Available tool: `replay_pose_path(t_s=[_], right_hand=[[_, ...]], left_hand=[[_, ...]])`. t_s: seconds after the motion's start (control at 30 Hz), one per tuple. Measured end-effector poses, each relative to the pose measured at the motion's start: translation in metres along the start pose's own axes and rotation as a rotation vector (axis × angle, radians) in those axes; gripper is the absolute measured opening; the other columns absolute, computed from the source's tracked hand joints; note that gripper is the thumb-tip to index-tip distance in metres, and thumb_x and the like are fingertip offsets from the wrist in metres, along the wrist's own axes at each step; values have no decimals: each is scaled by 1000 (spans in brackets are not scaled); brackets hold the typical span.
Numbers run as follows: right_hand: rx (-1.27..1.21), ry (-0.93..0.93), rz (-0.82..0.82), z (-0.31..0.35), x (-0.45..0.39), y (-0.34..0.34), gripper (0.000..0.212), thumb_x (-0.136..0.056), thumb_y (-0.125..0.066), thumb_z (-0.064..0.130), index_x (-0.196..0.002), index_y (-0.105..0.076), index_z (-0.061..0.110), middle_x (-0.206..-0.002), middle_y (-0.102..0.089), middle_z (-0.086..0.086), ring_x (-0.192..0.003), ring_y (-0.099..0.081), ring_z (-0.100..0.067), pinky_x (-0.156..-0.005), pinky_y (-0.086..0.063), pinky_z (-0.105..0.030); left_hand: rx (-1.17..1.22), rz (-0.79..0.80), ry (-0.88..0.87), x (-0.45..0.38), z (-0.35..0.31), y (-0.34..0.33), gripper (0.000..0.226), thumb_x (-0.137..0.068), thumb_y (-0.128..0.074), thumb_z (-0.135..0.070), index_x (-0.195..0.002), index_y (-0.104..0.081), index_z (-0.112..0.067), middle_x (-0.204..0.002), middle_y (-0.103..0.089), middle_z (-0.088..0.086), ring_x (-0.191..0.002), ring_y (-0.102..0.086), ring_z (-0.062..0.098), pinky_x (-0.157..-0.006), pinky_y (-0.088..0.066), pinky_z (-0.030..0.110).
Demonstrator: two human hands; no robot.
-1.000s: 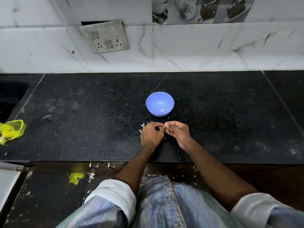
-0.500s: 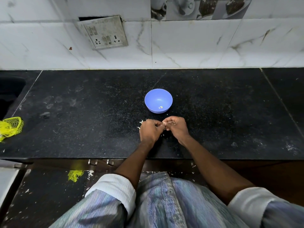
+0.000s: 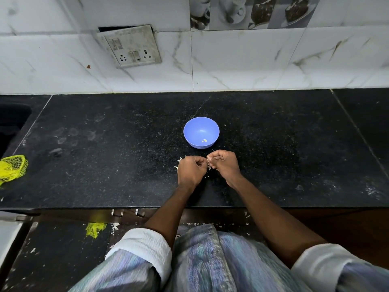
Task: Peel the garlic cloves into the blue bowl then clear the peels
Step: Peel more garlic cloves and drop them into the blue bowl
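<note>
Black speckled worktop (image 3: pixel 126 165), head view: left hand (image 3: pixel 190 172) and right hand (image 3: pixel 224 165), fingers curled, together pinch a garlic clove (image 3: pixel 208 163), mostly hidden, just near of the blue bowl (image 3: pixel 201 132). Risk: the small clove may slip from the fingertips and drop off the near edge. Bowl: round, smooth plastic, holding one pale peeled piece. White peels (image 3: pixel 179 163) lie scattered beside the hands.

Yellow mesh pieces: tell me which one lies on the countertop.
The larger yellow mesh bag at the far left lies on the black countertop; the smaller yellow scrap lies on the floor below.
</note>
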State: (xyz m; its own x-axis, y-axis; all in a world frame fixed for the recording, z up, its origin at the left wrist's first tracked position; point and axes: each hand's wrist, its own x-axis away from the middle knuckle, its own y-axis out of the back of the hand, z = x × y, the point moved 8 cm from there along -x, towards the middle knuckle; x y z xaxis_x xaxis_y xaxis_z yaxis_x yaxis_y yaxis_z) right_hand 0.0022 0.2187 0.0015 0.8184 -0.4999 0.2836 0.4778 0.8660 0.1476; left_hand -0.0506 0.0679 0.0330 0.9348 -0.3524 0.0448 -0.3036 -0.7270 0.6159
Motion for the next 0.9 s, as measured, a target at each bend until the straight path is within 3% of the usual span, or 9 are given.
replay_pose_path(t_s=[0.1,0.23,0.53,0.7,0.9], right_hand=[[31,11,-3,2,-1,0,8,-90,-71,-3,-92,-76,2,-73,-74,-7,-64,-64,-11,-60,-53,-20],[64,27,1,3,-3,-2,10,-90,-71,-4,-89,-76,4,-73,-74,-5,-62,-63,-9,-61,-53,-21],[87,47,3,7,-2,1,8,-90,-70,-6,-89,-75,1,-71,-71,-8,-58,-60,-7,-57,-50,-17],[85,40,-3,7,-3,2,10,-90,-69,-6,-89,-75,2,-72,-72,-10,-59,-60,-9,-57,-51,-18],[58,-6,43,0,-5,-2,8,-91,-72,0,-90,-76,6,-79,-76,-8,-68,-66,-11,-61,-53,-19]], left_hand=[[-30,2,2,-2,2,-2,20,-85,-70,-23,-68,-71,-14,-61,-67,0,-57,-63,20,-59,-54,39],[-28,-5,5,-4,2,-1,21,-83,-72,-23,-64,-70,-15,-56,-64,-5,-51,-57,12,-56,-52,35],[12,20,25,-5,-1,-1,9,-80,-80,-25,-73,-81,-20,-68,-75,-13,-62,-69,3,-61,-54,26],[15,10,37,-4,-1,-2,12,-81,-79,-27,-71,-80,-20,-63,-72,-13,-61,-69,7,-61,-54,30],[-33,13,52,-2,-2,0,13,-79,-80,-28,-70,-78,-19,-66,-73,-10,-62,-67,5,-60,-50,25]])
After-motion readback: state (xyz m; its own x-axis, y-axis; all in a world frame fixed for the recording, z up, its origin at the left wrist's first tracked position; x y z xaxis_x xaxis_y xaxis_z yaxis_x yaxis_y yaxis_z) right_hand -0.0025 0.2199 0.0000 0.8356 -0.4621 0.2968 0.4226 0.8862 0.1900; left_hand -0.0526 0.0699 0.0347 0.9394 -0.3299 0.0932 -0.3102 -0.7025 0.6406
